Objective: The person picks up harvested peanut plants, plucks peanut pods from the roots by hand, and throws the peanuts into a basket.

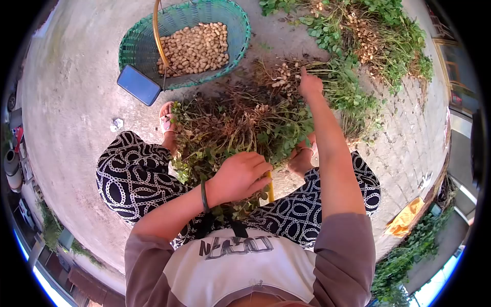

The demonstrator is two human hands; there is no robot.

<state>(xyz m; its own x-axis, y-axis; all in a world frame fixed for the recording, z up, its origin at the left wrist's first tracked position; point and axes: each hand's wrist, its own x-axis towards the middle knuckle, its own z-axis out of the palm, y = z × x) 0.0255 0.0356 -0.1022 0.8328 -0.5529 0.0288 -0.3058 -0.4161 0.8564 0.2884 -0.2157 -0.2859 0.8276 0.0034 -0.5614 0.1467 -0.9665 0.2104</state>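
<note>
My right hand (310, 86) reaches forward to the root end of a peanut plant (286, 77). Its index finger is stretched out over the stems and the thumb stands apart; no firm grip shows. Pale pods cling to that plant's roots. Over my lap is my left hand (239, 176), a dark band on its wrist, fingers loosely bent and apart, with nothing visible in them. Beneath it, between my feet, lies a heap of pulled peanut plants (230, 123) with brown roots and green leaves. Loose peanuts (197, 48) lie in a green woven basket (240, 30).
The basket has a curved yellowish handle (157, 36). A phone (138, 85) is at its near left rim. More peanut plants (378, 41) are piled at the far right. Crumpled clear plastic (116, 124) lies left of my foot, and an orange-yellow sheet (405, 217) at the right.
</note>
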